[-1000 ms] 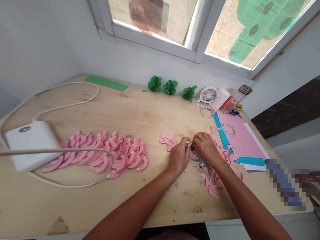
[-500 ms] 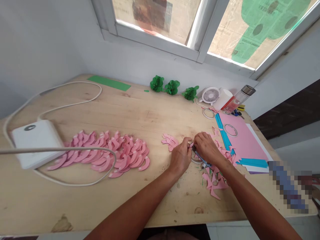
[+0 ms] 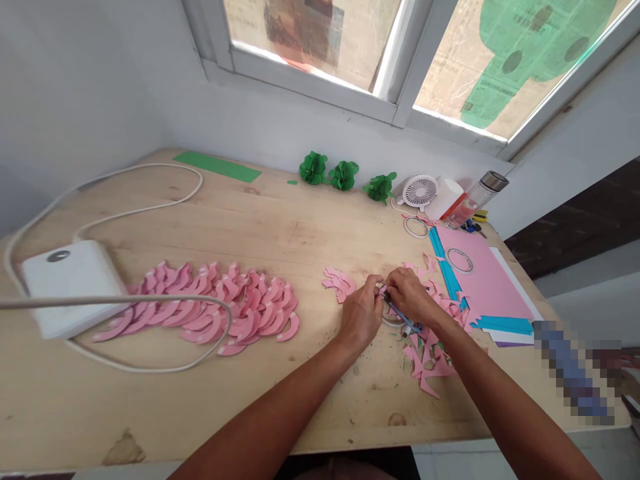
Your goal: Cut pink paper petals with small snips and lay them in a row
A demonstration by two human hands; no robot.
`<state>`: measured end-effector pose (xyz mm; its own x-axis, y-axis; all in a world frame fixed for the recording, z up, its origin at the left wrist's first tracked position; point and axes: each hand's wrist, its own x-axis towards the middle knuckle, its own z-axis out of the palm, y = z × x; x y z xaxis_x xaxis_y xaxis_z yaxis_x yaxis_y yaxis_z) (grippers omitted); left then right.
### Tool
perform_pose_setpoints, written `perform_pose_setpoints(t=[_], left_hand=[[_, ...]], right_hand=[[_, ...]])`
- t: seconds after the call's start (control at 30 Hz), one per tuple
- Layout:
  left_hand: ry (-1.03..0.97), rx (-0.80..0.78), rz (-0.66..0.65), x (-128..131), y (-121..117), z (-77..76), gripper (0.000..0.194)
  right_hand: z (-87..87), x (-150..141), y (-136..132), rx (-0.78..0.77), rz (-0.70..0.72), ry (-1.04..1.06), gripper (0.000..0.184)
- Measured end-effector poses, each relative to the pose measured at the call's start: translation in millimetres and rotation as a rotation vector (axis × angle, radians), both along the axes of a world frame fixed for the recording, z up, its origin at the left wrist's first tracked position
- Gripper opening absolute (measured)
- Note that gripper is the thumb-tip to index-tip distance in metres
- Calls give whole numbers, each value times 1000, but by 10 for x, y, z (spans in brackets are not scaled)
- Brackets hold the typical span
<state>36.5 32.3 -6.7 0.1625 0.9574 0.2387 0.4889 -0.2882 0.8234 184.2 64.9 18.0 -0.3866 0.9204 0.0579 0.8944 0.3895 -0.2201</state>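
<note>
Close together over the table's right half, both my hands work with bent fingers. My left hand pinches a small pink paper piece between thumb and fingertips. Against the same spot, my right hand has its fingers closed; what they hold is hidden. Under the right hand lies a blue slim tool with a dark end, partly covered, on top of a tape ring. A small stack of curved pink paper pieces is left of my left hand. Pink paper scraps lie around my right wrist.
A large pile of curved pink pieces spreads left, beside a white power bank with a looping cable. Green paper flowers, a small fan and a bottle stand behind. Pink sheets with another tape ring lie right.
Both hands stay at the same place, still together; the right hand's fingers shift very slightly. The view has tilted a little. Nothing else has visibly moved.
</note>
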Motion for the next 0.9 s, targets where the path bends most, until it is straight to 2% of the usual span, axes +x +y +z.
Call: perform_pose_setpoints(t=[0.1, 0.2, 0.47, 0.63, 0.73, 0.9], left_hand=[[4, 0, -3, 3, 1, 4, 31], [-4, -7, -6, 3, 0, 9, 33], [-9, -24, 1, -4, -11, 18, 33], [-108, -67, 3, -9, -4, 25, 31], [-207, -111, 14, -15, 4, 37, 30], [-476, -155, 25, -47, 55, 46, 27]], right_hand=[[13, -41, -5, -6, -51, -3, 13], [45, -55, -6, -47, -85, 89, 13], [218, 0, 0, -109, -262, 500, 15], [223, -131, -120, -206, -454, 912, 21], [176, -230, -187, -246, -454, 1122, 25], [133, -273, -233, -238, -365, 1223, 24]])
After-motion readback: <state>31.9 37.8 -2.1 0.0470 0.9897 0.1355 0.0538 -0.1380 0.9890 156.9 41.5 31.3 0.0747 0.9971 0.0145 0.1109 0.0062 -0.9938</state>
